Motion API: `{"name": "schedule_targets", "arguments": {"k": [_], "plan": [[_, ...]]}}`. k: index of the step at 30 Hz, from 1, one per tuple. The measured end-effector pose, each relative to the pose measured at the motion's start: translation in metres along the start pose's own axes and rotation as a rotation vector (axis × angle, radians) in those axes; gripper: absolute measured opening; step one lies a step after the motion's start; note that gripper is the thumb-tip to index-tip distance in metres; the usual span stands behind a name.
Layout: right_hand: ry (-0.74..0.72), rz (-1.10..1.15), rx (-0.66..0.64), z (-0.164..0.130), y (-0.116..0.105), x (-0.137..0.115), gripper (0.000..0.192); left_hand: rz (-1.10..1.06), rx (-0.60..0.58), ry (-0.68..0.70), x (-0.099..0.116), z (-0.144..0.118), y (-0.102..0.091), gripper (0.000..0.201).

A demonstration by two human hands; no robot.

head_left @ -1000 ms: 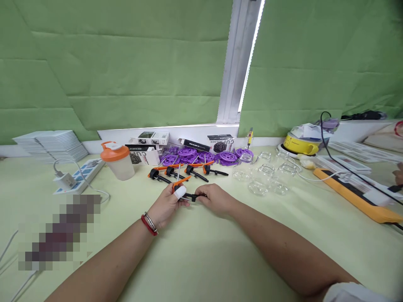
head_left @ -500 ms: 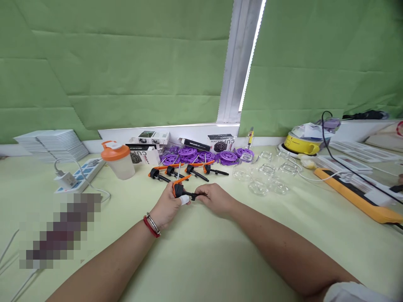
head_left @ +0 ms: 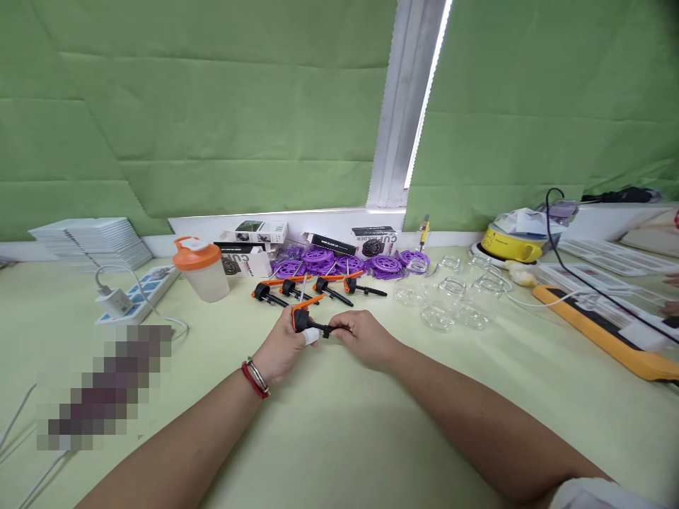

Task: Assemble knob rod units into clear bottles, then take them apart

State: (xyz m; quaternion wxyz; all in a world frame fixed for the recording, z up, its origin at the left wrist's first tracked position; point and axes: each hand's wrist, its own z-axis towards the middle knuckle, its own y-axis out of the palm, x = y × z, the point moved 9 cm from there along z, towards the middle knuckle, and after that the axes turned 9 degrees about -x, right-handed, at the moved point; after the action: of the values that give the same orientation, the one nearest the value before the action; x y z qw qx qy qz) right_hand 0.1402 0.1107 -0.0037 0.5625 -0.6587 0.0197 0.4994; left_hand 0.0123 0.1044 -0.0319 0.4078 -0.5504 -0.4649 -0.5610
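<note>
Both my hands hold one small black and orange clamp (head_left: 308, 319) just above the pale green table (head_left: 339, 424). My left hand (head_left: 283, 348), with a white-taped fingertip and a red and silver bracelet at the wrist, grips the clamp's orange-handled head. My right hand (head_left: 366, 336) pinches the black bar end. Just beyond my hands lies a row of several similar clamps (head_left: 312, 287). Behind those sits a pile of purple plastic discs (head_left: 344, 261).
An orange-lidded shaker cup (head_left: 200, 270) stands at left, near a power strip (head_left: 135, 294) with a charger. Product boxes (head_left: 254, 244) line the window sill. Clear glass jars (head_left: 450, 293) sit at right, with a yellow pot (head_left: 509, 244) and an orange-edged board (head_left: 605, 329) farther right.
My left thumb has shifted down, uncovering the clamp's black head, which now points up more. Both hands stay in about the same place; the view drifted slightly.
</note>
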Motion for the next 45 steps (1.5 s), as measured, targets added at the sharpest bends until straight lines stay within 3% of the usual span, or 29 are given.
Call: {"name": "schedule_targets", "arguments": {"k": [23,30,39,42,45], "plan": [[0.053,0.228,0.048,-0.001,0.005,0.015,0.016,-0.018,-0.008,-0.105,-0.003,-0.005,0.005,0.041],[0.064,0.259,0.019,0.001,0.01,0.018,0.015,-0.016,0.04,-0.056,-0.001,-0.003,0.001,0.04],[0.07,0.346,0.04,0.001,0.013,0.022,0.014,0.03,0.009,-0.046,-0.001,-0.004,0.004,0.04],[0.073,0.468,0.057,0.002,0.017,0.022,0.013,0.008,0.076,0.023,0.004,-0.007,0.0,0.057],[0.039,0.646,0.064,0.003,0.024,0.019,0.012,-0.035,0.103,0.201,0.017,-0.011,-0.003,0.06]]}}
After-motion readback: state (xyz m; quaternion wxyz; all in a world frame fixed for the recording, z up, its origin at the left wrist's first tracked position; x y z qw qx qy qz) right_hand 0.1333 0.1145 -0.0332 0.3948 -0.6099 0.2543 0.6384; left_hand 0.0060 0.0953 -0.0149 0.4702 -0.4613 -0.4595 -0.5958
